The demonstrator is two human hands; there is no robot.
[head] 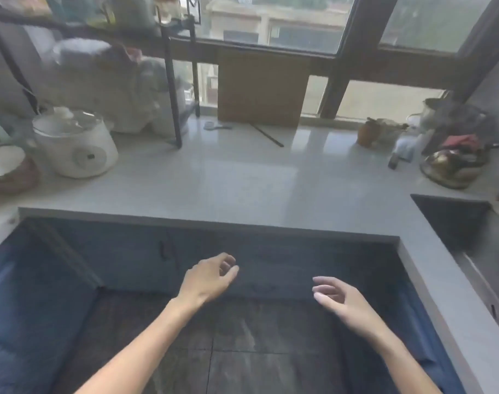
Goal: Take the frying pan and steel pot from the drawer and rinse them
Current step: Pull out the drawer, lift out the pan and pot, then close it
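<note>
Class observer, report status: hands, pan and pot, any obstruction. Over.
Left hand and right hand empty, fingers loosely curled, in front of the dark cabinet fronts. Pan and pot not in view. Sink to the right. Nothing blocking the hands.

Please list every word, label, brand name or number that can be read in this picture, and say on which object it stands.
None can be read.
White cooker: a round front dial, markings blurred.
Small bottle near the sink: label too blurred to read.
Bags on the black rack: no legible print.

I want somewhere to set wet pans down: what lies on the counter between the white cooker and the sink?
In the head view, only bare grey countertop lies between the white cooker and the sink.
</note>
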